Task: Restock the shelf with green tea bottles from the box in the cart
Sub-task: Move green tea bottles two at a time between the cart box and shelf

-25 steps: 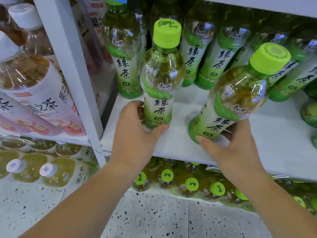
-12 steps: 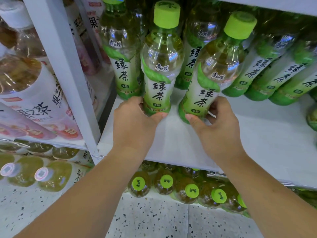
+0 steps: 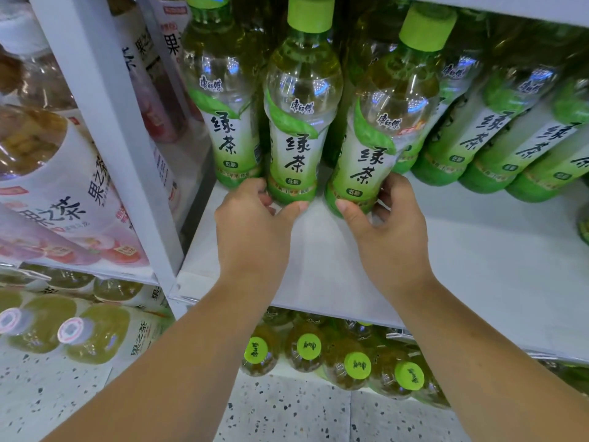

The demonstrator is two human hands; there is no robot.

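Head view.

1. Hand pose. Both my forearms reach forward and up from the lower edge of the frame to the white shelf (image 3: 446,266). My left hand (image 3: 251,224) grasps the base of the centre green tea bottle (image 3: 298,122), with the thumb across the front and the fingers curled round its left side. My right hand (image 3: 389,231) grasps the base of the tilted green tea bottle (image 3: 379,148), with the thumb at the front and the fingers wrapped round its right side.

2. Containers and contents. Each held bottle is clear plastic, filled with pale yellow-green tea almost to the neck and closed with a lime-green cap. The centre bottle stands upright with its base on the shelf. The other leans with its cap to the right; I cannot tell whether its base sits flat. The two are just beside each other. More green tea bottles (image 3: 497,138) stand behind and to the right, and one (image 3: 223,122) stands just to the left.

3. Appearance. Each label fades from white to green and carries a green leaf graphic and bold black characters.

4. Surroundings. Green-capped bottles (image 3: 357,365) fill the shelf below. Beyond the white upright (image 3: 105,122) stand fruit tea bottles (image 3: 63,193) with pink-and-white labels. The floor (image 3: 287,409) is speckled.
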